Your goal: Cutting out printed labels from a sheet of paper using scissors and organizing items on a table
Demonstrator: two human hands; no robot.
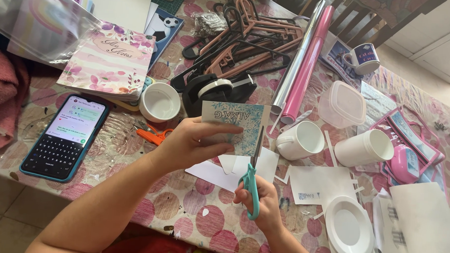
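The left hand [191, 143] pinches a blue snowflake card [235, 127] and holds it up over the table [201, 216]. The right hand [260, 199] is closed around teal scissors [253, 181], fingers through the loops. The blades point up and touch the card's right edge. Just beside it sit a white mug [301, 140] and a black tape holder [216, 93]. A phone [65, 137] lies far left.

Three white mugs [300, 140], one printed mug [363, 57], two scissors [252, 181], one phone [65, 137], two foil rolls [303, 64], one white plate [349, 228].
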